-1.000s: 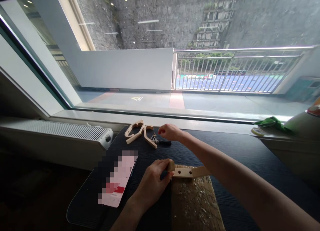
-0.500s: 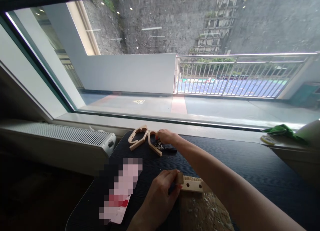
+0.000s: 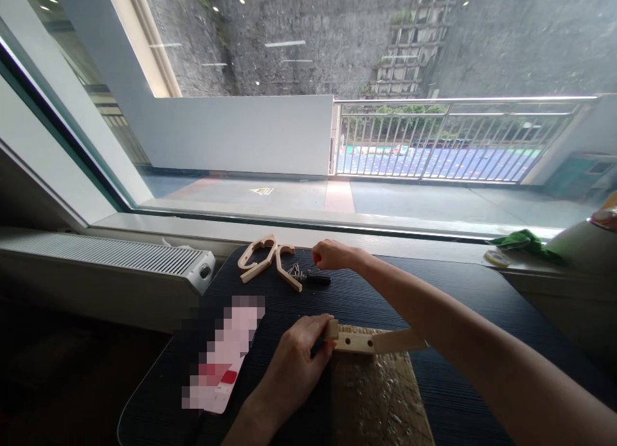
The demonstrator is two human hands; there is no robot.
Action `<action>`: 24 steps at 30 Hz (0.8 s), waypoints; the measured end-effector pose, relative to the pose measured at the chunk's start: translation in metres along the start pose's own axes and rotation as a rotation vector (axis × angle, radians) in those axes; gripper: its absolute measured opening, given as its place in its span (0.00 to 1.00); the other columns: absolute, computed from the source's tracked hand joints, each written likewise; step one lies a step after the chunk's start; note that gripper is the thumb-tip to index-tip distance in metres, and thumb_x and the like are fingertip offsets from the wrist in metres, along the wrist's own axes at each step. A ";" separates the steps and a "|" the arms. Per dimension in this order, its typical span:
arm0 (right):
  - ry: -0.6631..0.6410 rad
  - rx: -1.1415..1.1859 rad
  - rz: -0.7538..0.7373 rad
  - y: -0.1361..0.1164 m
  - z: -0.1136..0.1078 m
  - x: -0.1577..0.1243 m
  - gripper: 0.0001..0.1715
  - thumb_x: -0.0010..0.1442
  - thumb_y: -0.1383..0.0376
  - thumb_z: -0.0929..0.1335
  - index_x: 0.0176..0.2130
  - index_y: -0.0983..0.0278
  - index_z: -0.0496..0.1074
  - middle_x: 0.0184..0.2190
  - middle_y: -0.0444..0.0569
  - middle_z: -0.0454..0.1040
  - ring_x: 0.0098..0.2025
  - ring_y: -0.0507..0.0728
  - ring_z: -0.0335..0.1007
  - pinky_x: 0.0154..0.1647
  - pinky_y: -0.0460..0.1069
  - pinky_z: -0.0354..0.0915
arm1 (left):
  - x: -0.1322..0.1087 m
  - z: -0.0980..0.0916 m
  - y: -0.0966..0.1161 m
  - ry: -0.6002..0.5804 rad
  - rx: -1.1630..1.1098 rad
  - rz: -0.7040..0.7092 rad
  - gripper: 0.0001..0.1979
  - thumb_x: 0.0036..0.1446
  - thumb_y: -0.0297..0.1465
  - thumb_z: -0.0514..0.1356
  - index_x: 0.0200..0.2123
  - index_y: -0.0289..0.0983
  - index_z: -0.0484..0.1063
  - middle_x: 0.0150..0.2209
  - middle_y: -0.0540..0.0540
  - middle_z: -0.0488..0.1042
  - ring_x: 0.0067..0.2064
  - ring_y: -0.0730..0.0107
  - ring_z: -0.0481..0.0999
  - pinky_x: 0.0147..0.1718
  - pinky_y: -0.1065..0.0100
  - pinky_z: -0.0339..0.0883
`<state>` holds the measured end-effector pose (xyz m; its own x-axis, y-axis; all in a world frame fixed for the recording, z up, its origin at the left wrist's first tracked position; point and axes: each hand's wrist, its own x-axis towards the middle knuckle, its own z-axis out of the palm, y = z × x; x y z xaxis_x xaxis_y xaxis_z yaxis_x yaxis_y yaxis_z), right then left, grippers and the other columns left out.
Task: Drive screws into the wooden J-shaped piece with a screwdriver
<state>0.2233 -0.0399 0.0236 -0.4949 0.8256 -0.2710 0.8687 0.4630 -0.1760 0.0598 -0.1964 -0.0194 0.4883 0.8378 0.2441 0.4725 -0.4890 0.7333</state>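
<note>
My left hand [image 3: 299,349] is closed on the left end of a pale wooden piece with drilled holes [image 3: 355,343]. That piece lies across the top of a brown, glossy, scarred board [image 3: 380,394], and its right end runs behind my right forearm. Over the far part of the table my right hand [image 3: 331,254] is closed, its fingertips pinched; whatever is in them is too small to make out. Just left of it lie a pile of metal screws [image 3: 295,272] and a short black-handled tool [image 3: 317,279]. Beside these rests a curved wooden part [image 3: 289,272].
Another looped wooden part [image 3: 258,259] is at the table's back left. A pink, blurred flat item [image 3: 226,362] lies at the left on the black table [image 3: 463,292]. On the sill sit a green cloth [image 3: 523,240] and a tape roll [image 3: 496,258]. A radiator [image 3: 106,253] stands left.
My right hand has lifted off the screws and moved right, away from the curved wooden part. My left hand keeps its hold on the drilled piece. The view has shifted slightly.
</note>
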 end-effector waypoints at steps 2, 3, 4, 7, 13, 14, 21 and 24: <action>0.046 0.051 -0.034 0.001 -0.006 -0.031 0.11 0.57 0.66 0.64 0.41 0.66 0.71 0.38 0.48 0.72 0.37 0.53 0.68 0.35 0.47 0.65 | -0.001 0.002 -0.001 0.010 0.004 0.006 0.15 0.55 0.28 0.56 0.47 0.37 0.68 0.42 0.45 0.75 0.44 0.67 0.73 0.46 0.67 0.67; 0.067 0.075 -0.056 0.000 -0.008 -0.048 0.11 0.55 0.69 0.64 0.40 0.65 0.72 0.37 0.46 0.73 0.36 0.52 0.68 0.34 0.46 0.64 | -0.001 0.002 -0.001 0.016 0.006 0.011 0.15 0.55 0.27 0.56 0.47 0.37 0.68 0.42 0.46 0.75 0.44 0.67 0.73 0.46 0.67 0.67; 0.081 0.098 -0.081 -0.003 -0.008 -0.065 0.12 0.54 0.70 0.64 0.39 0.64 0.72 0.35 0.45 0.74 0.35 0.50 0.68 0.33 0.44 0.62 | -0.001 0.003 -0.001 0.021 0.006 0.018 0.15 0.54 0.27 0.56 0.47 0.38 0.68 0.42 0.46 0.74 0.44 0.67 0.73 0.46 0.67 0.66; 0.085 0.156 -0.155 -0.015 -0.004 -0.112 0.14 0.54 0.71 0.61 0.36 0.62 0.74 0.34 0.42 0.75 0.33 0.48 0.68 0.32 0.43 0.60 | -0.001 0.004 0.000 0.022 0.018 0.038 0.14 0.54 0.26 0.56 0.46 0.38 0.69 0.42 0.47 0.74 0.44 0.68 0.73 0.46 0.68 0.66; 0.156 0.130 -0.240 -0.035 0.019 -0.150 0.14 0.53 0.71 0.60 0.30 0.65 0.74 0.28 0.47 0.75 0.29 0.49 0.65 0.30 0.44 0.56 | 0.002 0.001 0.009 0.007 0.076 0.058 0.12 0.55 0.30 0.55 0.44 0.38 0.70 0.41 0.46 0.75 0.43 0.66 0.73 0.43 0.67 0.67; 0.161 0.128 -0.239 -0.036 0.023 -0.151 0.14 0.54 0.71 0.60 0.30 0.65 0.74 0.29 0.47 0.75 0.29 0.49 0.65 0.30 0.44 0.56 | 0.001 0.001 0.010 0.008 0.079 0.058 0.12 0.56 0.30 0.55 0.44 0.38 0.70 0.41 0.46 0.75 0.43 0.66 0.73 0.43 0.67 0.67; 0.168 0.083 -0.245 -0.046 0.035 -0.151 0.13 0.53 0.72 0.61 0.29 0.65 0.74 0.29 0.48 0.75 0.29 0.50 0.66 0.30 0.44 0.55 | -0.004 0.004 0.012 0.043 0.092 0.050 0.14 0.57 0.35 0.55 0.45 0.37 0.70 0.44 0.44 0.75 0.46 0.64 0.73 0.47 0.65 0.66; 0.157 0.052 -0.229 -0.051 0.038 -0.151 0.13 0.54 0.72 0.61 0.27 0.66 0.74 0.28 0.50 0.75 0.28 0.50 0.66 0.29 0.44 0.54 | -0.004 0.005 0.012 0.042 0.083 0.050 0.14 0.56 0.34 0.55 0.46 0.37 0.70 0.45 0.43 0.75 0.47 0.63 0.73 0.48 0.64 0.65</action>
<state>0.2533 -0.2006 0.0379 -0.6655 0.7432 -0.0694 0.7305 0.6295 -0.2648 0.0671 -0.2065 -0.0147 0.4825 0.8205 0.3065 0.5080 -0.5472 0.6652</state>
